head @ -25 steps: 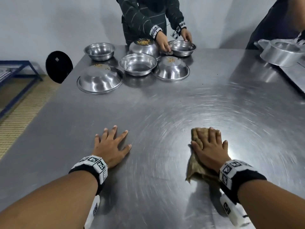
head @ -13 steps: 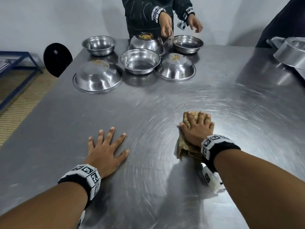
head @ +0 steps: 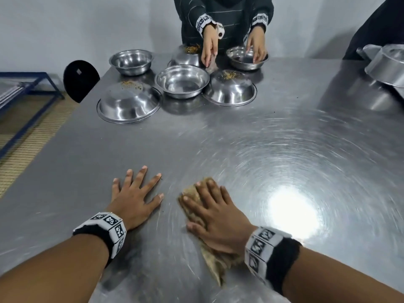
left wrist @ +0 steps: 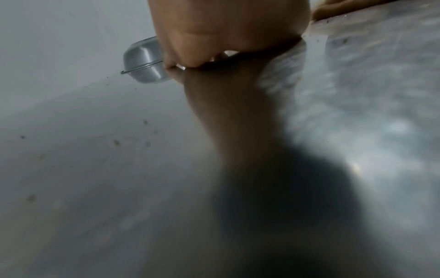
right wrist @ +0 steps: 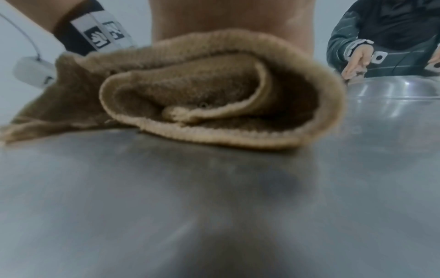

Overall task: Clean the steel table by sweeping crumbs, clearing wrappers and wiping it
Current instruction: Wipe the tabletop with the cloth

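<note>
My right hand [head: 213,209] lies flat, fingers straight, pressing a folded tan cloth [head: 213,262] onto the steel table [head: 251,138]. In the right wrist view the cloth [right wrist: 214,97] shows as a rolled fold under my palm. My left hand [head: 133,193] rests flat on the table just left of the cloth, fingers spread, holding nothing. A few dark crumbs [left wrist: 116,143] dot the steel near my left hand [left wrist: 228,30].
Several steel bowls [head: 182,80] stand at the far side, some upside down with crumbs on top [head: 229,88]. Another person's hands [head: 255,45] touch the far bowls. A large steel pot [head: 387,64] sits far right. The table's left edge [head: 50,136] drops to a floor mat.
My right hand has slid the cloth left and toward me, ending close beside my left hand. The left hand stayed planted. The other person's hands came back down to the bowls.
</note>
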`<move>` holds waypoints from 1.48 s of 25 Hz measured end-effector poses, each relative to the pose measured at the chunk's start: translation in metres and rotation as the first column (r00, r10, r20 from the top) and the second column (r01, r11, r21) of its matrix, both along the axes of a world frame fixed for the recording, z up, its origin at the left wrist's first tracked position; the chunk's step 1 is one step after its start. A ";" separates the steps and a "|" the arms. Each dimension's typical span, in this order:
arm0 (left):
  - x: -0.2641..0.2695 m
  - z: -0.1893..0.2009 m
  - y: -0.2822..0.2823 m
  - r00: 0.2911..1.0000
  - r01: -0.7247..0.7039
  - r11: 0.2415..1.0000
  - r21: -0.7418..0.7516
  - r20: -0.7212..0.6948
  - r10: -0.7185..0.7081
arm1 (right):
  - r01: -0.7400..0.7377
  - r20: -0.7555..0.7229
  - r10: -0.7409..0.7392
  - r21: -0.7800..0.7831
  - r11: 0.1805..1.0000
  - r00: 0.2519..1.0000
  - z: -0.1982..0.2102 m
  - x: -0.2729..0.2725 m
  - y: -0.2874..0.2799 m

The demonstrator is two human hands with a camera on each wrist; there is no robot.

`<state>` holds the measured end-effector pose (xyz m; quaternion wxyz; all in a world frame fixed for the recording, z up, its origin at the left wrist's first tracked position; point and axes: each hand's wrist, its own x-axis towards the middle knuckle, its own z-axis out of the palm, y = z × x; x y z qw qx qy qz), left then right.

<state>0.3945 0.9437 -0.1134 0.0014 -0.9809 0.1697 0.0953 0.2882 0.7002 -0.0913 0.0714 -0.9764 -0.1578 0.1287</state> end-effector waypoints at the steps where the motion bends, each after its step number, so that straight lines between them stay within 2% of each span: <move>1: 0.001 0.002 0.000 1.000 0.008 1.000 0.012 -0.002 -0.008 | 0.004 -0.006 -0.004 0.000 1.000 1.000 0.000 -0.011 -0.009; 5: 0.006 0.012 0.011 0.998 0.033 0.999 -0.009 0.052 -0.033 | 0.178 -0.042 -0.178 -0.004 0.984 0.983 0.005 -0.033 -0.059; 9: 0.016 0.011 0.034 0.998 -0.054 0.999 0.003 0.037 0.053 | 0.418 -0.049 -0.417 0.008 0.908 0.908 0.004 -0.019 -0.121; 14: 0.028 0.003 0.035 0.996 -0.091 0.995 -0.044 0.006 0.091 | 0.610 -0.028 -0.610 0.000 0.792 0.792 -0.005 0.044 -0.160; 20: 0.028 -0.002 0.034 0.994 -0.102 0.994 -0.037 0.043 0.104 | 0.721 0.001 -0.721 0.010 0.693 0.693 -0.007 0.121 -0.168; 22: 0.028 -0.003 0.035 0.994 -0.098 0.995 -0.028 0.040 0.099 | 0.733 0.002 -0.733 0.023 0.680 0.681 -0.007 0.145 -0.164; 25: 0.028 -0.004 0.036 0.994 -0.100 0.995 -0.016 0.048 0.101 | 0.717 0.003 -0.717 0.039 0.696 0.697 -0.009 0.173 -0.153; 29: 0.028 -0.004 0.034 0.993 -0.110 0.994 -0.013 0.047 0.110 | 0.624 -0.024 -0.623 0.020 0.781 0.782 -0.006 0.198 -0.117; 33: 0.030 -0.005 0.035 0.994 -0.100 0.995 -0.005 0.042 0.100 | 0.458 -0.054 -0.457 0.008 0.889 0.888 0.001 0.204 -0.060; 37: 0.030 -0.005 0.036 0.995 -0.094 0.996 -0.011 0.039 0.094 | 0.253 -0.045 -0.253 -0.012 0.968 0.966 0.000 0.184 -0.007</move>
